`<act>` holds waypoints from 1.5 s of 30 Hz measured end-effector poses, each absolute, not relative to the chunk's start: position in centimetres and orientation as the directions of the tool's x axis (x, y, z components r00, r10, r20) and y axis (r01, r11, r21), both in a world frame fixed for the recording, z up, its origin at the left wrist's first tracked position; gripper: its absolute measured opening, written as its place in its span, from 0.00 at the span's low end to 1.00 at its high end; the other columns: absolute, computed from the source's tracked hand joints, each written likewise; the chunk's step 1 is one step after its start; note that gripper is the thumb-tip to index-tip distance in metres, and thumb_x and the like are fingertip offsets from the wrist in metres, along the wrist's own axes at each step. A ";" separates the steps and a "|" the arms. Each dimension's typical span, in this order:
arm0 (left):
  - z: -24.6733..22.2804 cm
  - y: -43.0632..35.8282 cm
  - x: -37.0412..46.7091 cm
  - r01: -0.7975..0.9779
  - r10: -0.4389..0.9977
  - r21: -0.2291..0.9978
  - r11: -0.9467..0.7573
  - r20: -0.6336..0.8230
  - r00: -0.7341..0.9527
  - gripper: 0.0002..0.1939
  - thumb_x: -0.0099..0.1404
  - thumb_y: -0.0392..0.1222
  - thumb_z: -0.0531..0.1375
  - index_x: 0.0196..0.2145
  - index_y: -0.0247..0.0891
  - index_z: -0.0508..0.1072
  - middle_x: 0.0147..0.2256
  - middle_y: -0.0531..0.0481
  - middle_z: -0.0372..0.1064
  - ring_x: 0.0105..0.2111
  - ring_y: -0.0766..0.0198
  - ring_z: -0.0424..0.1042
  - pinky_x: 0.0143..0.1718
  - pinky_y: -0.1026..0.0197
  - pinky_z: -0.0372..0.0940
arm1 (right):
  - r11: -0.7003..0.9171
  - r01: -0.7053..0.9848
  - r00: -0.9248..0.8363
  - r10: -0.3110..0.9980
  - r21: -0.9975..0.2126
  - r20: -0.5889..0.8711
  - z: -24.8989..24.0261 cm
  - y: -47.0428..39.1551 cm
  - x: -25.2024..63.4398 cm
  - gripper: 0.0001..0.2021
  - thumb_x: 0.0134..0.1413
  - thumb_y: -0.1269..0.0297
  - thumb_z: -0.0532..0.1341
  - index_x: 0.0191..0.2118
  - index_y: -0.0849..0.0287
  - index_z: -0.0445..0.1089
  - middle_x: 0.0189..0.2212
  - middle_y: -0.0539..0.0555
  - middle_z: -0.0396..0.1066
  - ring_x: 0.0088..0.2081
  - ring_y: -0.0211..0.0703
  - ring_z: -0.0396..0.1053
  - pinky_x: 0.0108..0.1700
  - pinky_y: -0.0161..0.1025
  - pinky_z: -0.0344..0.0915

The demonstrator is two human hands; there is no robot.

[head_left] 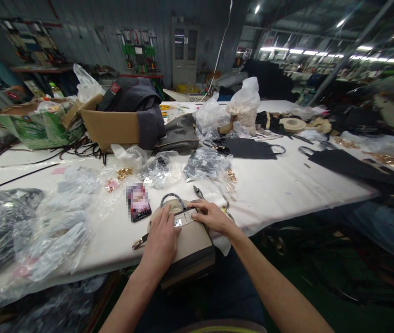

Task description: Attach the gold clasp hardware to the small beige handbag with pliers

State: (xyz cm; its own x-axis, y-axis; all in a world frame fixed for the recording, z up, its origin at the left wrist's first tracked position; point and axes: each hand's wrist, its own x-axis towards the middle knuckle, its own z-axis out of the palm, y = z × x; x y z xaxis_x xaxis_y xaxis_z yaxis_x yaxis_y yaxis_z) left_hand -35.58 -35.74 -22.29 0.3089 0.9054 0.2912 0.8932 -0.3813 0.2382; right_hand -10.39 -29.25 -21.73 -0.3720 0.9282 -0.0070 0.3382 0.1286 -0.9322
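A beige handbag [193,240] with dark trim leans over the table's near edge, its patterned carry handle [173,198] standing up at the far side. My left hand [164,231] lies across the bag's left part, fingers together and pressed against it. On the upper right edge my right hand [212,216] grips the bag with bent fingers, the thumb near a pale strip [187,217]. Shiny metal pieces [178,222] show on that strip between my hands. A dark strap with a metal clasp [137,243] sticks out to the left.
A phone [138,202] lies left of the bag. Plastic-wrapped parts [207,164] and gold hardware [124,174] are beyond. Clear plastic bags [54,231] cover the left side. A cardboard box [109,127] holds dark cloth. Black bag panels [349,164] lie at right.
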 end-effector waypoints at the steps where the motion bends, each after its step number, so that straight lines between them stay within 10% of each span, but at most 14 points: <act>1: -22.7 -35.6 -35.6 0.884 0.899 0.237 -0.404 0.284 0.335 0.22 0.79 0.39 0.60 0.67 0.32 0.73 0.76 0.30 0.65 0.75 0.35 0.66 0.75 0.33 0.66 | 0.130 0.336 -0.370 0.929 -0.933 -0.004 -21.7 -29.3 -10.4 0.22 0.62 0.59 0.72 0.60 0.54 0.86 0.64 0.60 0.78 0.65 0.59 0.75 0.71 0.54 0.65; 7: -23.7 -34.6 -35.4 0.797 0.825 0.231 -0.558 0.258 0.503 0.33 0.80 0.37 0.57 0.78 0.27 0.59 0.78 0.27 0.60 0.79 0.39 0.60 0.78 0.35 0.63 | 0.125 0.336 -0.362 0.932 -0.933 -0.006 -21.7 -29.4 -10.4 0.23 0.62 0.61 0.71 0.61 0.54 0.86 0.64 0.60 0.78 0.65 0.58 0.76 0.73 0.53 0.65; 18: -22.3 -35.0 -32.8 0.860 0.866 0.128 -0.494 0.167 0.472 0.32 0.73 0.24 0.52 0.72 0.26 0.70 0.71 0.25 0.69 0.73 0.41 0.70 0.76 0.39 0.65 | 0.146 0.345 -0.359 0.933 -0.927 0.014 -22.7 -28.9 -10.2 0.22 0.62 0.60 0.73 0.61 0.51 0.86 0.65 0.58 0.79 0.68 0.59 0.75 0.74 0.56 0.65; 32: -22.3 -34.0 -31.7 0.801 0.830 0.239 -0.549 0.276 0.486 0.09 0.82 0.36 0.52 0.49 0.37 0.72 0.48 0.37 0.73 0.50 0.44 0.72 0.58 0.40 0.73 | 0.163 0.352 -0.362 0.932 -0.922 0.026 -22.4 -29.3 -10.0 0.22 0.64 0.62 0.72 0.62 0.53 0.85 0.65 0.59 0.79 0.67 0.56 0.75 0.72 0.52 0.67; 39: -24.4 -33.1 -31.8 0.756 0.783 0.257 -0.602 0.379 0.494 0.26 0.83 0.39 0.49 0.72 0.28 0.63 0.62 0.28 0.72 0.60 0.40 0.71 0.65 0.37 0.68 | 0.186 0.379 -0.377 0.925 -0.907 0.032 -22.4 -29.1 -9.7 0.22 0.67 0.60 0.73 0.64 0.52 0.84 0.66 0.58 0.78 0.66 0.53 0.76 0.70 0.48 0.68; 45: -26.9 -32.3 -32.2 0.756 0.729 0.135 -0.641 0.418 0.543 0.27 0.82 0.42 0.50 0.72 0.25 0.67 0.61 0.24 0.74 0.61 0.35 0.72 0.63 0.35 0.70 | 0.192 0.425 -0.389 0.921 -0.885 0.013 -22.5 -28.5 -9.5 0.21 0.70 0.59 0.73 0.65 0.50 0.83 0.65 0.57 0.78 0.66 0.50 0.75 0.72 0.45 0.67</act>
